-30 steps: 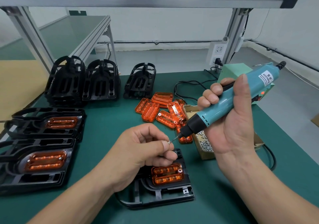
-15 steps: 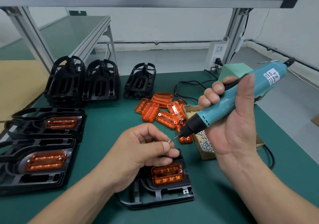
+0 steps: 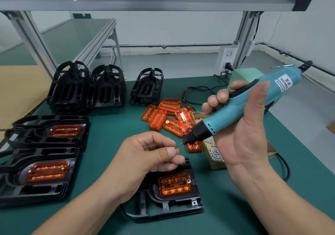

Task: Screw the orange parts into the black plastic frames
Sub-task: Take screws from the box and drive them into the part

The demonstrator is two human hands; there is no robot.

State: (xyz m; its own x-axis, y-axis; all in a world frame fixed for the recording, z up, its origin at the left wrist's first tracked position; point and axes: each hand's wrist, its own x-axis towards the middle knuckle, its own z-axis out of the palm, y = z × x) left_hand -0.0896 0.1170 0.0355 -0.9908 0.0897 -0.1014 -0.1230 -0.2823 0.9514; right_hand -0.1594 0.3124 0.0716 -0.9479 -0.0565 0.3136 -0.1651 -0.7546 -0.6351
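A black plastic frame (image 3: 168,209) lies flat near the front of the green mat, with an orange part (image 3: 175,185) seated in it. Just above it, my left hand (image 3: 145,160) pinches a small screw at its thumb and fingertips. My right hand (image 3: 241,131) grips a teal electric screwdriver (image 3: 235,111), tilted down to the left, and its bit tip meets the screw at my left fingertips. Loose orange parts (image 3: 168,115) lie in a pile behind my hands.
Two frames with orange parts fitted (image 3: 45,173) (image 3: 54,131) lie at the left. Stacks of empty black frames (image 3: 87,88) (image 3: 146,88) stand at the back. A cardboard box of screws (image 3: 213,153) sits under my right hand. A green power box (image 3: 244,75) and cables lie behind.
The rear end of the screwdriver has swung up and to the right, so the tool lies flatter. My left hand has stayed in place with the screw at the bit tip.
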